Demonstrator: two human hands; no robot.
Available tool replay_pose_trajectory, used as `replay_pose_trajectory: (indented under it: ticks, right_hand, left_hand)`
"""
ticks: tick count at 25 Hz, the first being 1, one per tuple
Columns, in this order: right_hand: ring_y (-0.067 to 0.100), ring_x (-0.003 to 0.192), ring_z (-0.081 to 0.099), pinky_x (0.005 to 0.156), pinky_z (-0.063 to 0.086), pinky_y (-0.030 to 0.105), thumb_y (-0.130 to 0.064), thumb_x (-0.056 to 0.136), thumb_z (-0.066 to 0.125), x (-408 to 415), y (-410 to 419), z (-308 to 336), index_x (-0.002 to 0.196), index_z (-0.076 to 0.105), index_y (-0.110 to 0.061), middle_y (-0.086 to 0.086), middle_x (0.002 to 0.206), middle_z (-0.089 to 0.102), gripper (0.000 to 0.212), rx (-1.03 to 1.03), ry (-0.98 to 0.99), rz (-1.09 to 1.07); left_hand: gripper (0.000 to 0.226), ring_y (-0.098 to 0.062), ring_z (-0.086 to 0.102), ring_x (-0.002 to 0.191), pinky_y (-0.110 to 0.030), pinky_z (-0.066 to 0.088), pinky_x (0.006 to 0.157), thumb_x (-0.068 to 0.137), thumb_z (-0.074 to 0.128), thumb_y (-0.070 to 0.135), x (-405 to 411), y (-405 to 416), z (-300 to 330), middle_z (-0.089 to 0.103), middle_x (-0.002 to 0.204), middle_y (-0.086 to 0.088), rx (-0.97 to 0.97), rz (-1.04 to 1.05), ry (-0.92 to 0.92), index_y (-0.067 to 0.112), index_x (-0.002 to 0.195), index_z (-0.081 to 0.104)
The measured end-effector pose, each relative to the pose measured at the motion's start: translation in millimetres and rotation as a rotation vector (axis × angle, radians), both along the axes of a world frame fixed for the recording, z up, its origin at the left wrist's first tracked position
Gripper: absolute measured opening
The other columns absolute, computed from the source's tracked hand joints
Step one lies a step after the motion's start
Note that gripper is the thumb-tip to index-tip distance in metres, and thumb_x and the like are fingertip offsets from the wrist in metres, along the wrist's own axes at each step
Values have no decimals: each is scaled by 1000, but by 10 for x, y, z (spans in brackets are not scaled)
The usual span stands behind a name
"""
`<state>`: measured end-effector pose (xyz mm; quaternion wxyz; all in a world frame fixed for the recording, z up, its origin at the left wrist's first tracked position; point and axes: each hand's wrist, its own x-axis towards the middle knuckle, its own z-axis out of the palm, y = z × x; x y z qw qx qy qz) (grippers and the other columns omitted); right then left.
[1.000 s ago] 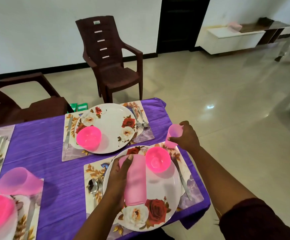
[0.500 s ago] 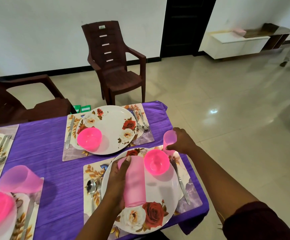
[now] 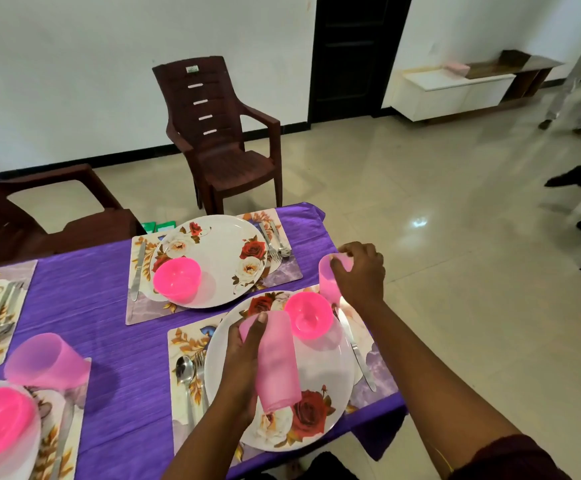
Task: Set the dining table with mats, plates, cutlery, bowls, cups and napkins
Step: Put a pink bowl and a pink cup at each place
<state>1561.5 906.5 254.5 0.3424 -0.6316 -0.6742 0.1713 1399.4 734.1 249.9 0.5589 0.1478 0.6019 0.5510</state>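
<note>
With the right hand (image 3: 360,275) gripping a cup (image 3: 328,280) at the counter's right edge and the left hand (image 3: 244,362) clutching stacked cups (image 3: 277,362) over the near plate (image 3: 330,368), a careless release risked toppling it floorward.

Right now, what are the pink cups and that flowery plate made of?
The pink cups look like frosted plastic: light passes through their cloudy walls. The flowery plate looks like glossy melamine or ceramic, I cannot tell which; its white surface shines, with printed roses.

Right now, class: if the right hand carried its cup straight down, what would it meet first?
Probably the corner of the near placemat beside the knife; the right hand holds the pink cup there, though depth is unclear.
</note>
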Motion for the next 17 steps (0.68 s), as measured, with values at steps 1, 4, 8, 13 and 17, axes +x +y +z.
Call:
replay_pose_trajectory:
  ticks: [1,4,8,13,17]
  right_hand:
    - [23,87,55,73,36,29,-23,87,68,-52,-129,46,92,67,-9,3,90,57,15,-22,90,71]
    - [14,70,54,67,39,30,-31,94,63,-177,-625,65,80,69,-8,4,79,60,28,-258,283,362]
    - [16,68,43,64,34,33,-56,94,49,-81,-1157,50,80,60,3,12,72,46,61,-431,429,450]
    - [9,65,44,65,36,32,-59,89,55,441,-1313,76,65,55,-18,-9,64,45,48,-462,467,292]
    - [7,60,44,61,38,29,-56,88,59,1023,-1026,117,62,58,-17,-9,60,47,47,-392,493,168]
  left_hand:
    - [98,-29,63,109,-52,59,78,51,71,80,35,-7,34,61,126,-4,8,-13,-17,34,134,48]
    - [78,-25,64,103,-34,59,61,68,70,69,174,-33,103,62,119,-3,28,-37,-65,29,132,48]
    - [95,-29,64,104,-42,59,72,53,68,78,385,-128,23,63,121,-6,-50,-57,-88,29,132,50]
    - [72,-31,64,106,-46,58,80,68,80,56,838,-127,-32,66,119,-8,-3,-197,-176,29,129,52]
    - [60,-28,65,103,-39,59,70,73,78,27,1319,151,50,66,117,-8,79,-367,-173,31,127,51]
